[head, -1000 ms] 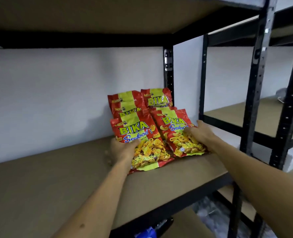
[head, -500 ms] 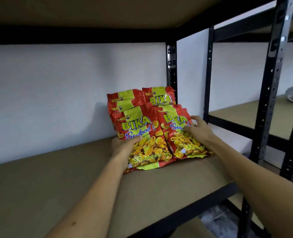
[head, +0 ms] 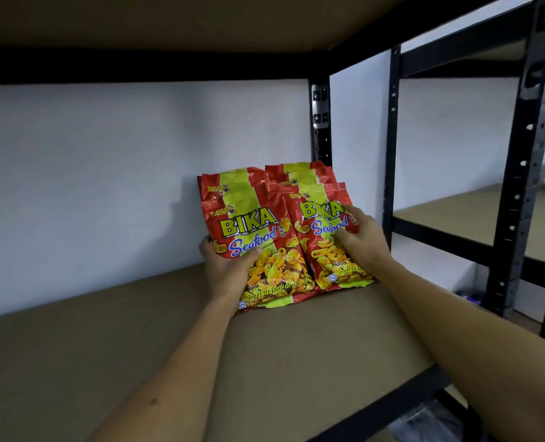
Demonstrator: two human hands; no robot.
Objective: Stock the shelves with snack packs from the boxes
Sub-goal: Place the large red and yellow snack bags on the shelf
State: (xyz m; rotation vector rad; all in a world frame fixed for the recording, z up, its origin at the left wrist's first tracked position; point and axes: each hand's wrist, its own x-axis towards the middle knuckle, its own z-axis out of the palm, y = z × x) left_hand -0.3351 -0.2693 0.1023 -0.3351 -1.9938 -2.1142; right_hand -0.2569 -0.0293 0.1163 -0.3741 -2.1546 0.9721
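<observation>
Several red and yellow BIKA Seafood snack packs stand in two leaning stacks at the back right of the brown shelf board, against the white wall. My left hand grips the lower left side of the front left pack, thumb across its face. My right hand grips the right edge of the front right pack, fingers curled over it. More packs stand behind, mostly hidden.
A black upright post stands just behind the packs at the shelf's right end. The shelf above hangs close overhead. A second black rack with a brown shelf stands to the right. Something plastic-wrapped lies on the floor below.
Both hands have pushed the front packs up and back, so they stand steeper against the stacks. My right hand slid up to the pack's upper right edge. The view moved closer.
</observation>
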